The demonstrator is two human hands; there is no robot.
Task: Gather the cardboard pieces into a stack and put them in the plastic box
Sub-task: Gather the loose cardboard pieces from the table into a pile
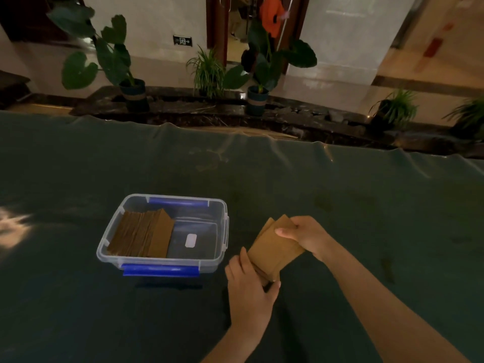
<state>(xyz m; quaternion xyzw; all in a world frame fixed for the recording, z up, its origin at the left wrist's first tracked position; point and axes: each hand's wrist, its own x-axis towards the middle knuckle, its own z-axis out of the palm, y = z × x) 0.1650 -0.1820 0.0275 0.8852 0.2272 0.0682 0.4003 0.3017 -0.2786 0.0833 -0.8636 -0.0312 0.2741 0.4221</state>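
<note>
**Both hands on a cardboard stack beside the box**

Head view: a clear plastic box point(162, 233) with blue clips on its near and far sides sits on a dark green cloth point(78, 166) that covers the table. Inside the box, a row of cardboard pieces point(141, 238) leans against the left wall and fills the left half; the right half of its floor is bare except for a small white label point(191, 240).

Just right of the box, and a little nearer the camera than its middle, both hands hold a loose stack point(275, 248) of brown cardboard pieces. The stack is tilted, its upper corners fanned slightly apart rather than squared. The left hand point(250, 286) is closed on the stack's lower near edge, fingers wrapped over the side that faces the box. The right hand point(307, 237) is clamped on the stack's upper right edge, thumb lying across the top piece. Whether the stack touches the cloth or is lifted clear of it cannot be told. It does not touch the box.

Well beyond the box, past the far edge of the cloth, potted plants point(115, 61) stand along a dark stone ledge point(209, 108) before a pale wall.
</note>
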